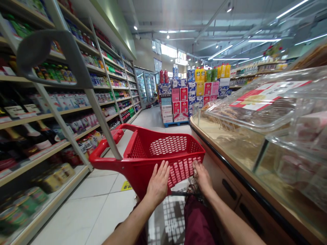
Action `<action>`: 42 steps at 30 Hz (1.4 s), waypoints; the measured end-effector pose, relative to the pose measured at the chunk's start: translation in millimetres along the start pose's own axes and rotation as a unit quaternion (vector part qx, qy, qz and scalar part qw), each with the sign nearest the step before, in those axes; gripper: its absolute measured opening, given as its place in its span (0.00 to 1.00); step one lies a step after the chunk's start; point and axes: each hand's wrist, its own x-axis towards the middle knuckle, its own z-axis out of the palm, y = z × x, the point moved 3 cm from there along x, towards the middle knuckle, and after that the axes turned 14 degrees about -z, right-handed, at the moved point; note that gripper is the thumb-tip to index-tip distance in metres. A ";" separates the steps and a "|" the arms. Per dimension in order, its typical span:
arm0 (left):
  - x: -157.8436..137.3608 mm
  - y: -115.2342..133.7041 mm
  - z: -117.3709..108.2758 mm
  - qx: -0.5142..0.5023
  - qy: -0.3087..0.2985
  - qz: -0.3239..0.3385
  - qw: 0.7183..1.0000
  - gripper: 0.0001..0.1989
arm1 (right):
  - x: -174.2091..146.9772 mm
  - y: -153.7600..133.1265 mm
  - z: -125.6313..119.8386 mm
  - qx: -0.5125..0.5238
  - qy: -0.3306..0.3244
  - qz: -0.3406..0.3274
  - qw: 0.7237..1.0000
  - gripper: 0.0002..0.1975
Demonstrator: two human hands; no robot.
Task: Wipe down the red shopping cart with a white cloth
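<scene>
A red plastic shopping cart (153, 163) with a perforated basket stands crosswise in front of me, with no goods visible inside. My left hand (158, 183) lies flat against its near side, fingers stretched out. At the basket's right end, my right hand (203, 177) grips the corner, its fingertips partly hidden. On the cart's left side, a metal pole rises to a grey plastic handle (79, 59), close to the camera.
Shelves of drinks (102, 71) line the left side. Along the right runs a display counter (217, 153) with clear food packages (268, 98). Ahead, stacked drink boxes (180, 105) stand on a blue pallet (176, 123). Glass-door coolers (148, 85) are farther back.
</scene>
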 end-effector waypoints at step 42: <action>-65.4 -83.9 -39.6 0.007 0.037 -0.091 0.995 0.29 | 44.8 -192.9 6.1 0.131 0.087 -0.252 0.955 0.21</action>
